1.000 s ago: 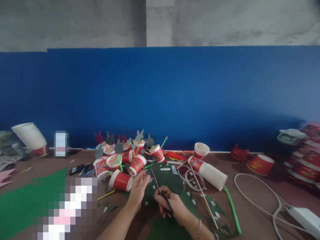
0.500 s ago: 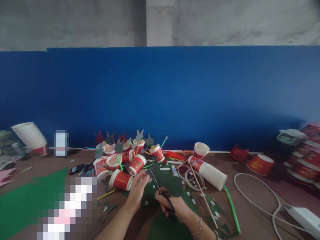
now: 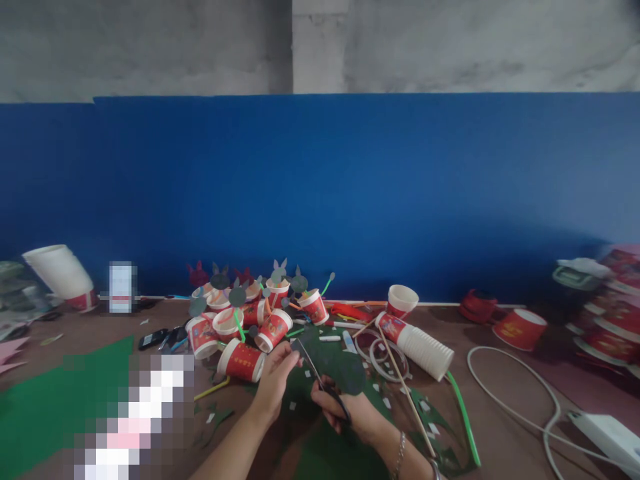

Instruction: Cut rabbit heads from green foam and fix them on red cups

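Note:
My left hand [image 3: 275, 380] is closed, pinching a small dark piece of paper [image 3: 295, 345] between thumb and fingertips. In my right hand [image 3: 343, 410] is a pair of scissors [image 3: 342, 402] with black handles, my fingers in the loops. The blades point up and left, their tips right beside the pinched paper. Just beyond my right hand is a dark green rounded paper shape [image 3: 349, 372]. Green sheet scraps and small white bits lie beneath both hands. A red paper cup [image 3: 243, 361] lies on its side left of my left hand.
Several red cups with rabbit-shaped cutouts [image 3: 238, 293] crowd the back left. A stack of nested cups [image 3: 425, 350] lies to the right, beside a wooden stick [image 3: 406, 390], tape rolls [image 3: 389, 360] and a green pipe cleaner [image 3: 464, 417]. A white cable [image 3: 515, 425] loops farther right.
Almost nothing differs. Both hands, the scissors and the paper keep nearly the same places, with only a very slight shift.

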Motion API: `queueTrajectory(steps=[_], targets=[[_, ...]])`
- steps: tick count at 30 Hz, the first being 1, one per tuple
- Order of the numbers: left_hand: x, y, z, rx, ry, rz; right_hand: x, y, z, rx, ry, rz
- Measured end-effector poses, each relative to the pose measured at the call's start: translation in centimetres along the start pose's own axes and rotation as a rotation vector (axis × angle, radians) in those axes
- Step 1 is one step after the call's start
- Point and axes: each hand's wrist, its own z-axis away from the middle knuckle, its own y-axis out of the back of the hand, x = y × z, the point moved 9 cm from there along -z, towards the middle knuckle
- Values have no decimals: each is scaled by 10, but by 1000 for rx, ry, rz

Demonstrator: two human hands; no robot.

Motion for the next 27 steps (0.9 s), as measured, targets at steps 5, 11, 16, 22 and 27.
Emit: queueTrajectory(steps=[5,11,16,22,27], targets=[[0,1,0,1,-8,-11,0,0,1,-9,-18,0],[1,0,-1,-35,-23,-42,2,1,0,-24,-24,-7],[1,-1,-1,-60,-20,-47,2,0,0,-43,-4,-32],[-3,-2,-1,-72,-2,0,3,1,1,-44,-17,-38],[-10,2,-2,-51,29,46,5,4,-1,-47,-24,-29]])
